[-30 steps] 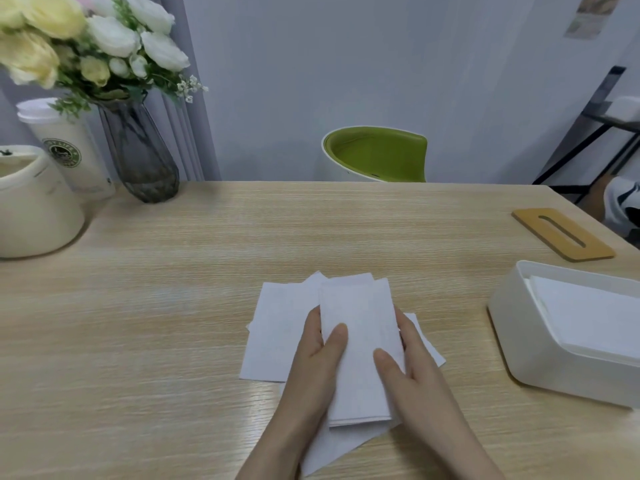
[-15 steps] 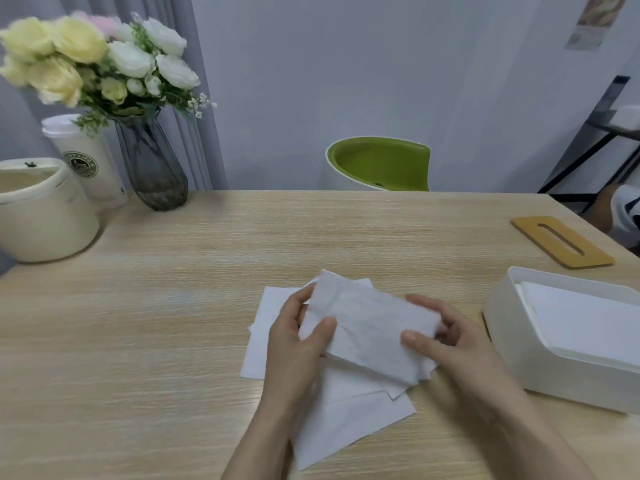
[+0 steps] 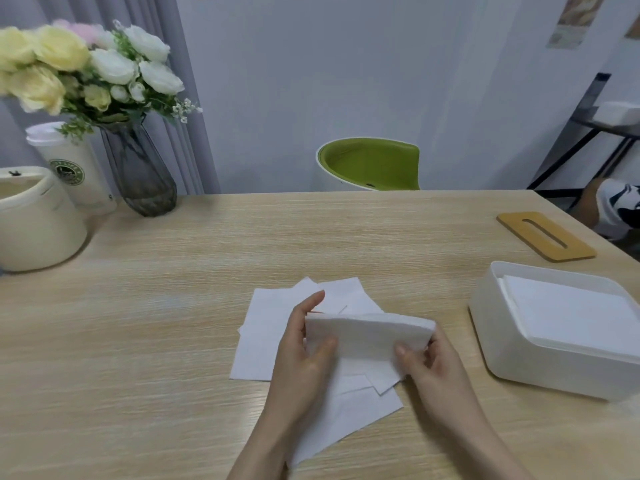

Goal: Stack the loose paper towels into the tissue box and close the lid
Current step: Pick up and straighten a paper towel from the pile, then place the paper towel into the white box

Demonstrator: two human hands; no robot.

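Head view looks down on a pale wooden table (image 3: 173, 341), where both hands work at a spread of white paper towels. The left hand (image 3: 304, 358) grips one end of a small stack of paper towels (image 3: 369, 336), thumb on the near face and fingers behind; the right hand (image 3: 427, 365) pinches the other end in the same way. The stack is held edge-up just above the loose paper towels (image 3: 266, 334) that lie overlapping on the table beneath the hands (how many sheets cannot be told). To the right stands the white tissue box (image 3: 498, 341), open at the top, with a pile of towels (image 3: 571, 313) already lying inside it. Beyond the box, well apart from it, the tan wooden lid (image 3: 545, 235) lies flat on the table with its slot facing up. At the far left stand a cream container (image 3: 34, 230), a lidded paper cup (image 3: 74, 171) and a dark glass vase (image 3: 138, 174) of yellow and white flowers. A green chair (image 3: 370, 164) sits behind the table.
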